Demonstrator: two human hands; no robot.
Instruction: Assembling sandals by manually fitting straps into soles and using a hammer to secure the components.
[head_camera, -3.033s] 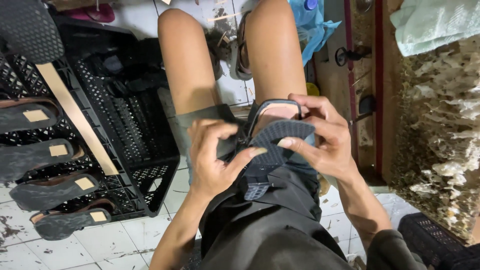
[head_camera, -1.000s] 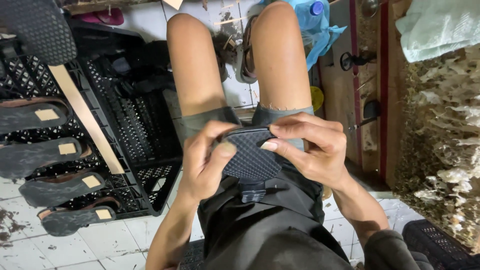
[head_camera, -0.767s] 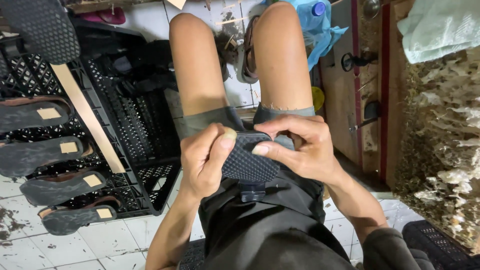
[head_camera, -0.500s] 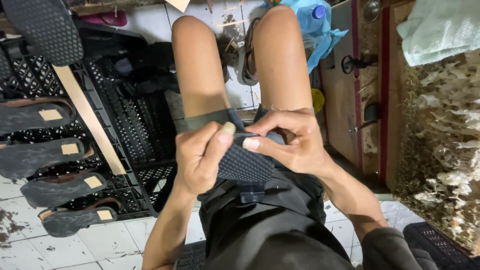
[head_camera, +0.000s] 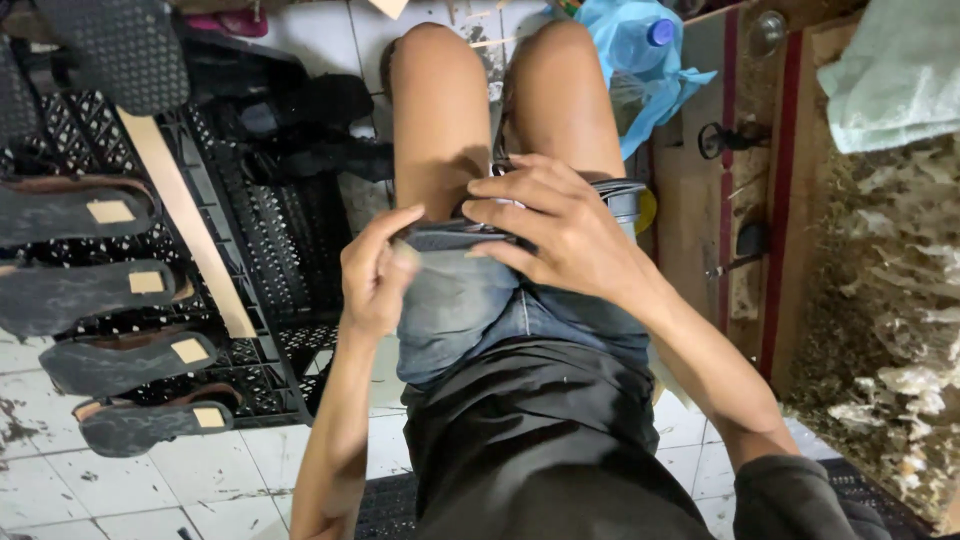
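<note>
In the middle of the frame, the person is sitting with both bare knees pointing toward the top edge, and both hands are meeting over the lap. The left hand (head_camera: 375, 270) is gripping the left end of a dark flat shoe sole (head_camera: 455, 236), with the thumb stretching up along its edge and the other fingers curling underneath. The right hand (head_camera: 555, 230) is lying over the right part of the same sole, its fingers spreading across the top and pressing down, so much of the piece is hiding under the palm. The sole is sitting edge-on to the camera, just above the denim shorts (head_camera: 470, 310), between the 2 thighs.

At the left of the frame, a black plastic crate (head_camera: 290, 290) is standing on the white tiled floor (head_camera: 180, 470). 4 dark sandals (head_camera: 125, 360) are lying in a column along its left side, each one carrying a small tan patch. A pale wooden strip (head_camera: 185, 215) is leaning diagonally across the crate. In the upper left corner, another textured black sole (head_camera: 125, 50) is resting.

At the top right of centre, a blue plastic bag (head_camera: 640, 60) holding a bottle with a blue cap is lying beyond the right knee. In the upper right corner, a pale green cloth (head_camera: 895, 70) is draping over a rough surface.
</note>
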